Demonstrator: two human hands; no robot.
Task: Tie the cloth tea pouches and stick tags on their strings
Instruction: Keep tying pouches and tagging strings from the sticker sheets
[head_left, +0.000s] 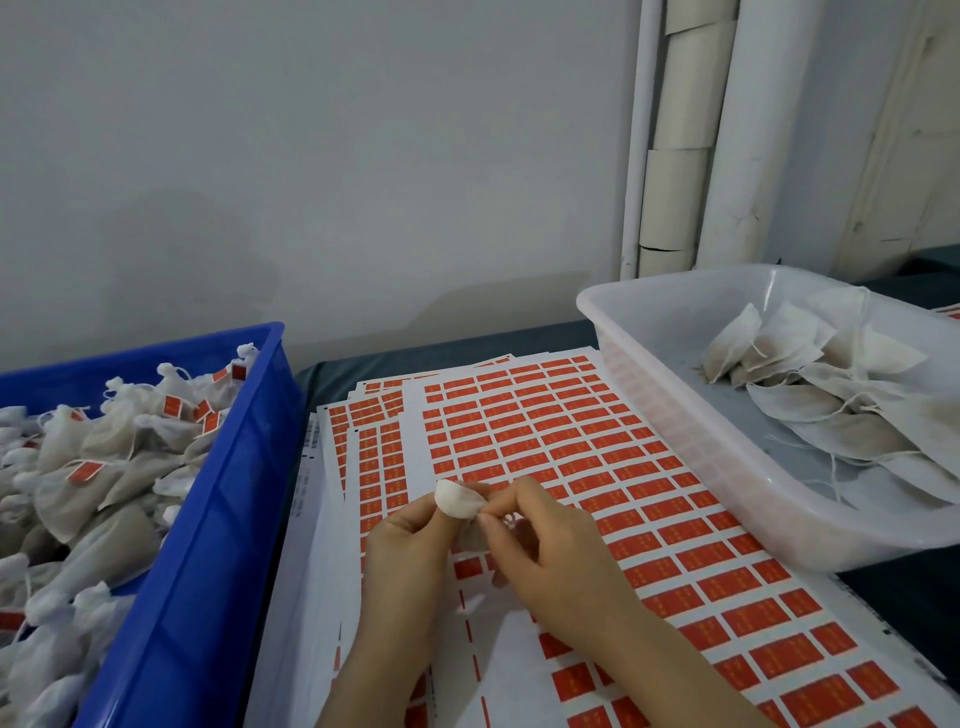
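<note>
White cloth shows between the two hands: the left hand (408, 545) curls its fingers round a small tea pouch (456, 499), while the right hand (550, 545) pinches at the pouch's neck with thumb and forefinger (the string there is too fine to make out), both held just above the sheets of red tags (597, 447). Tagged pouches (104, 467) fill the blue crate (249, 467) on the left, and untied pouches (831, 405) lie in the white tub (727, 467) on the right.
</note>
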